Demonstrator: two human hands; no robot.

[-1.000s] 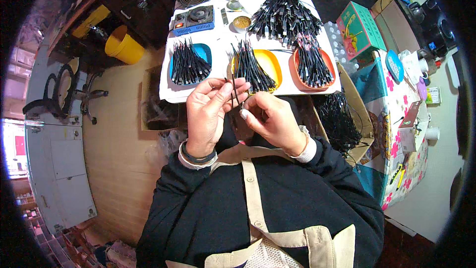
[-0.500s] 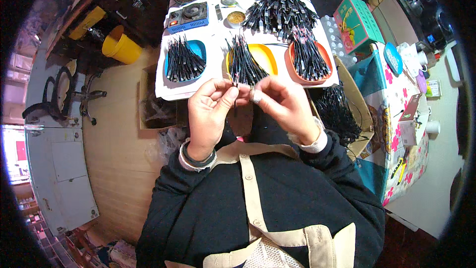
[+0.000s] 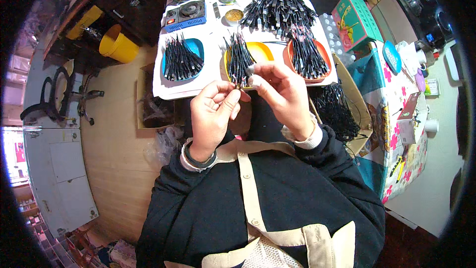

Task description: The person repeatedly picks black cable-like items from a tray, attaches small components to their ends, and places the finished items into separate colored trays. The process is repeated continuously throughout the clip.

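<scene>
My left hand (image 3: 214, 115) is closed in a pinch, thumb against forefinger, on the end of a thin black cable (image 3: 238, 87); most of that cable is hidden by the fingers. Just right of it, my right hand (image 3: 283, 97) hovers with bent fingers, its thumb and forefinger a little apart and pale at the tips. Beyond my hands stands a yellow tray (image 3: 263, 52) with a bundle of black cables (image 3: 237, 55). To its left is a blue tray (image 3: 199, 47), to its right an orange tray (image 3: 325, 52), both holding similar short black cables.
On the white-covered table are a small blue-sided electric burner (image 3: 186, 16), a round tin (image 3: 233, 17) of amber bits and a large heap of black cables (image 3: 277, 12). A cardboard box (image 3: 364, 114) of cables stands right; a yellow bucket (image 3: 119, 44) is far left.
My right hand has drawn back from the cable end, its fingertips lifting up toward the yellow tray. The left hand keeps its pinch and has shifted slightly.
</scene>
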